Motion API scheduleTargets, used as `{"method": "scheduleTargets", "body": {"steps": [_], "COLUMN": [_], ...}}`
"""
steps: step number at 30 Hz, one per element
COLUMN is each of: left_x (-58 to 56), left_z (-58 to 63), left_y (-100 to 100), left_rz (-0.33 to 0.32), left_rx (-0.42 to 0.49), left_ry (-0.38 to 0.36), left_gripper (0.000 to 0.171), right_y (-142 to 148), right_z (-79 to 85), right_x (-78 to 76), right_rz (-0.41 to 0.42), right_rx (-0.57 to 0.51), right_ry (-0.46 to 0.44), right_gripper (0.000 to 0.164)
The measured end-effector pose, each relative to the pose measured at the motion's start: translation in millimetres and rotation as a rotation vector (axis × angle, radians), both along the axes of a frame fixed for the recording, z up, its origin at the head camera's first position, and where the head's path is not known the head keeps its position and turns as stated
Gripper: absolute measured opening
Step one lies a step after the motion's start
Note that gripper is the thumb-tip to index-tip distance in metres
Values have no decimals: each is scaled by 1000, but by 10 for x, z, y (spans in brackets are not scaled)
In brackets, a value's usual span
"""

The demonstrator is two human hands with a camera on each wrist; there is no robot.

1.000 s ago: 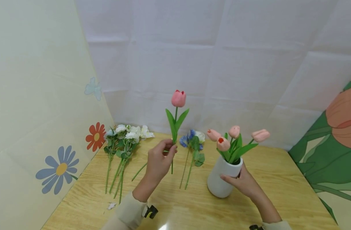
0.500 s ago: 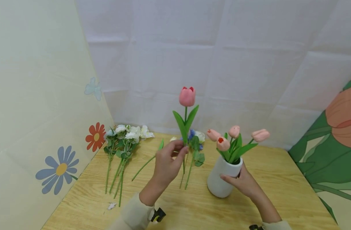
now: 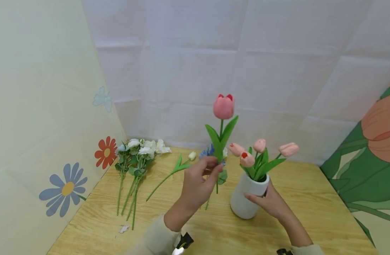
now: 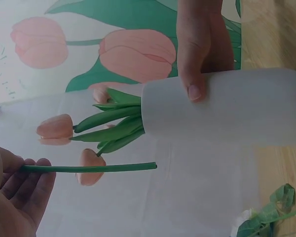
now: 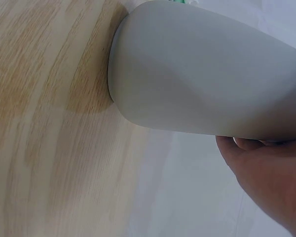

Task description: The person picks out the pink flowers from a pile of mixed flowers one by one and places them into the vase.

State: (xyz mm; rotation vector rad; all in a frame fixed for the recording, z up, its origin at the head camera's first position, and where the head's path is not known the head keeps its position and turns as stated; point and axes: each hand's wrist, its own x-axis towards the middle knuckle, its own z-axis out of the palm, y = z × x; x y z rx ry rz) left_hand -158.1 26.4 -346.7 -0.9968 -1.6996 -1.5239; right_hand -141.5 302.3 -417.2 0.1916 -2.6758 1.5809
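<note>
My left hand pinches the green stem of a pink tulip, held upright in the air left of the vase. In the left wrist view the stem's bare lower end sticks out from the fingers, apart from the vase. The white vase stands on the table, and several light pink tulips rise from its mouth. Around the vase's right side my right hand grips it, thumb across the front. The right wrist view shows the vase wall with fingers behind it.
White flowers with long stems lie at the table's left. A white tulip lies nearer the middle. Blue flowers lie behind my left hand. A paper scrap is near the front left. White cloth hangs behind the table.
My left hand has carried the pink tulip to the right, closer to the vase, uncovering the white tulip on the table. The right hand and vase have stayed put.
</note>
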Motion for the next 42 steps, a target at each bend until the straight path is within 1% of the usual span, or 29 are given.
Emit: {"method": "scheduleTargets", "body": {"steps": [4, 14, 20, 24, 30, 34, 38, 42], "left_x": [40, 127, 170, 194, 212, 210, 204, 188], "left_z": [54, 206, 297, 332, 389, 443, 485, 511], "left_y": [67, 257, 387, 456, 553, 613, 673, 733], "left_rz": [-23, -73, -80, -85, -85, -92, -97, -95], "left_rx": [-6, -37, -41, -56, -65, -63, -63, -66], "left_ry": [33, 73, 115, 144, 174, 201, 227, 240], "left_gripper": [12, 17, 17, 18, 19, 19, 20, 18], "right_y": [-2, 5, 19, 34, 34, 25, 31, 50], "right_z": [9, -2, -14, -48, -59, -52, -59, -70], "right_x": [13, 26, 23, 16, 18, 25, 14, -7], "right_rz": [-5, -6, 7, 34, 80, 102, 114, 110], "right_rx": [7, -1, 16, 2, -30, -30, -6, 14], "right_ry": [10, 24, 58, 97, 142, 172, 193, 192], "right_gripper": [97, 96, 94, 96, 100, 98, 95, 96]}}
